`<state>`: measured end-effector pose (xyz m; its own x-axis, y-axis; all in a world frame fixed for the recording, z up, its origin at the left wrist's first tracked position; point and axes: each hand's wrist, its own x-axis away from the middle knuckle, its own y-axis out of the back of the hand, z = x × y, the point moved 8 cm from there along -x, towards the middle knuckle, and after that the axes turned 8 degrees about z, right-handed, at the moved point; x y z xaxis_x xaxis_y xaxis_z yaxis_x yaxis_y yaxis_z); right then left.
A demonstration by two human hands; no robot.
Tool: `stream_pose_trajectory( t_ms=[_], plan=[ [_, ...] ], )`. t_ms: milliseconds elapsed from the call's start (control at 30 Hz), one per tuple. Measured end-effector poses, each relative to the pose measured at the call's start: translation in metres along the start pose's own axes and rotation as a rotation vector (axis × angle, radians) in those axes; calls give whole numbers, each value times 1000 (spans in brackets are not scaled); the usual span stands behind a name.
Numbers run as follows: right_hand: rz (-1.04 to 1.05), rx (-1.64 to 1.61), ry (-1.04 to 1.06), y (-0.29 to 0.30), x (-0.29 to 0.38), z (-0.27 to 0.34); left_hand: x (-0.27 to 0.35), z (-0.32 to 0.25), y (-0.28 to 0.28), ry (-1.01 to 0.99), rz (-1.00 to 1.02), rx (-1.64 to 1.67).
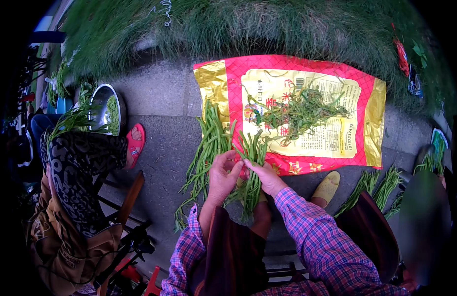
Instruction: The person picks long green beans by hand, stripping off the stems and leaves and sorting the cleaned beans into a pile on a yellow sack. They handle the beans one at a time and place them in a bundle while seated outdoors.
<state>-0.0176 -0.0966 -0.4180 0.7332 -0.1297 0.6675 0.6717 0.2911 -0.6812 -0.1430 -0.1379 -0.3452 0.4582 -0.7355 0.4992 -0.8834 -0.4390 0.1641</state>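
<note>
My right hand (267,177) is wrapped around an upper part of a bundle of long green vegetable stems (253,185), whose leafy ends hang toward my knees. My left hand (223,175) is at the bundle's left side, thumb and forefinger brought together beside my right thumb; whether a strand lies between them is too small to tell. A looser heap of the same stems (213,140) lies just left of the bundle, partly on the sack's edge and partly on the pavement. Wilted leaves and trimmings (306,111) are scattered over a flattened red and gold printed sack (374,122) before me.
At left sits another person in patterned trousers (84,174), with greens across the lap. Beside that person's sandal (135,146) stands a metal bowl (121,111) holding chopped green pieces. Several stem bundles (385,188) lie at right. Long grass (228,33) borders the pavement.
</note>
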Motion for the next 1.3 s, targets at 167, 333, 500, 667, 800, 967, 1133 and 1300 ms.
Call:
stream_pose_trajectory(
  t_ms=[167,333,500,667,800,967,1133,1300],
  plan=[
    [-145,104,134,5,-5,7,1,-41,-19,-134,132,-210],
    [-166,170,132,3,-4,6,3,-23,-5,-74,23,-123],
    [-190,187,33,6,3,9,-1,11,40,205,-236,492],
    [-168,-104,56,9,4,2,-5,21,57,148,-155,969],
    [-106,-254,131,-7,5,9,-1,20,28,221,2,970],
    [-85,-184,154,-17,3,19,19,27,-6,392,124,567],
    [-215,-97,139,6,11,16,16,20,-18,257,206,213],
    [-146,-217,112,13,24,34,14,52,-6,353,203,305]
  ],
)
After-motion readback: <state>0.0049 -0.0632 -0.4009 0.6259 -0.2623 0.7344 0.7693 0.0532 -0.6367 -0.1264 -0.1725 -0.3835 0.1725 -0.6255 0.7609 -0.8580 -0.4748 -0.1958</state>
